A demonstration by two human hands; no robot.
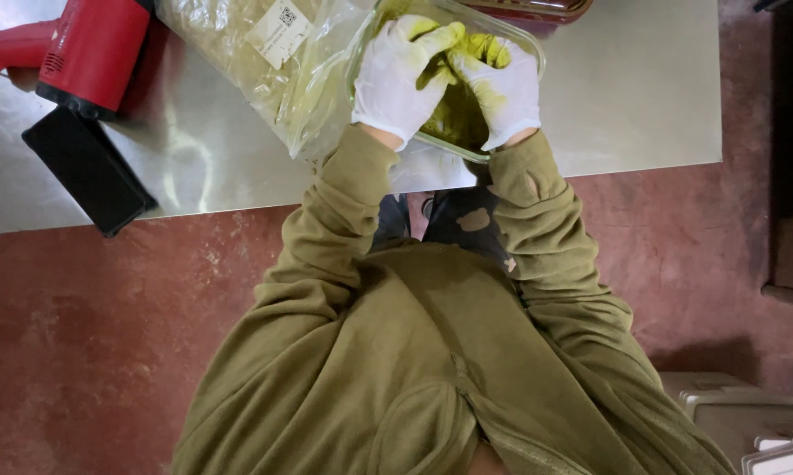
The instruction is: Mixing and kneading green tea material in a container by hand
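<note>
1. Red-brown floor is showing below a steel table (643,97), which is running across the top of the view.
2. At 12 o'clock a clear glass dish (526,46) is sitting near the table's front edge, holding a yellow-green mass (456,110), lumpy and powder-stained.
3. Both hands are wearing white gloves smeared yellow-green at the fingertips.
4. The left hand (396,75) is curling into the dish from its 9 o'clock side, fingers bent and pressing on the mass.
5. The right hand (502,88) is curling in from 3 o'clock, fingers also bent into the mass, its fingertips touching the left's.
6. A clear plastic bag (238,53) with yellowish contents and a white label is lying just beside the dish at 9 o'clock.
7. At 10 o'clock a red tool (88,48) is resting on the table, a black block (88,171) just below it.
</note>
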